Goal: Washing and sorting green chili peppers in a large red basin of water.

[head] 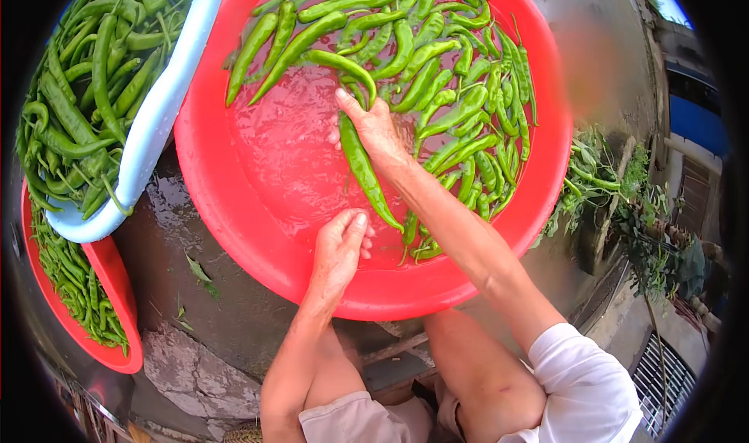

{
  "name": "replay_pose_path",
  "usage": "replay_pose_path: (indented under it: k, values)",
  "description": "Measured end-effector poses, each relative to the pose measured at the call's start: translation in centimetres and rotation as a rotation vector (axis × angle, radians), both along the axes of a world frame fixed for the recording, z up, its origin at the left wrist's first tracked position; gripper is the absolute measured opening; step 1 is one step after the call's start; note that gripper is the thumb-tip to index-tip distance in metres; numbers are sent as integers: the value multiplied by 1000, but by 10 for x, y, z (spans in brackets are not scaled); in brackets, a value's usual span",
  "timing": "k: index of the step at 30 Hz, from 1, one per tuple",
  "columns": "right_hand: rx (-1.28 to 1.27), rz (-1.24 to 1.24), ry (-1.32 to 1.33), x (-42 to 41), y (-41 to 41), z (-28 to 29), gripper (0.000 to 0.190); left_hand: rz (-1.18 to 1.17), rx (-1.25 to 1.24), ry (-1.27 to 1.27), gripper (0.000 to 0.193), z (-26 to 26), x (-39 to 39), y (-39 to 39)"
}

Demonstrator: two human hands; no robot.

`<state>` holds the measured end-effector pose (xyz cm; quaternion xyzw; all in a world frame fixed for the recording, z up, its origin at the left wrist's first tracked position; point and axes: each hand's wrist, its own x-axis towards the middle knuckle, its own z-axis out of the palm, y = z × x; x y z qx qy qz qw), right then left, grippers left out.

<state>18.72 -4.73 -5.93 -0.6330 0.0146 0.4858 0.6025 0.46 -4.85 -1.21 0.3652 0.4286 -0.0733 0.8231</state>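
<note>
My right hand (377, 130) grips green peppers above the water in a large red plastic basin (205, 168). One long green pepper (366, 171) hangs down from the grip, its tip towards my left hand. A curved pepper (345, 63) reaches up past the thumb. Over the basin's near inner side is my left hand (342, 241), with its fingers loosely curled and nothing visible in them. Many wet green peppers (456, 112) float in the water, mostly along the far and right sides.
At left, a light blue plastic basin (158, 109) holds a heap of green peppers (88, 92). Below it stands a smaller red container (120, 302) of thin green peppers (76, 285). Cut leafy plants (591, 177) lie to the right, near a metal grate (667, 378).
</note>
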Motion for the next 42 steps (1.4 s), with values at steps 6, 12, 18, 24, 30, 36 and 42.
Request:
replay_pose_path:
  k: [6,12,18,24,30,36,42]
  values:
    - [185,327,-119,-70,-23,26,42,388,4,-58,36,11,11,26]
    - [-94,596,-998,0,-72,90,30,138,-53,9,25,13,0,31]
    - [-395,986,-1951,94,-69,32,47,273,-123,75,30,25,2,40]
    - [-669,1400,-887,72,-33,-29,56,337,-135,1,16,11,-2,40]
    - [223,573,247,21,-41,40,36,437,-177,-20,14,42,-5,59]
    - [-223,385,134,4,-38,22,20,571,-66,-128,18,82,-54,88]
    - [-492,396,223,-13,-71,7,29,859,441,245,22,109,-185,188]
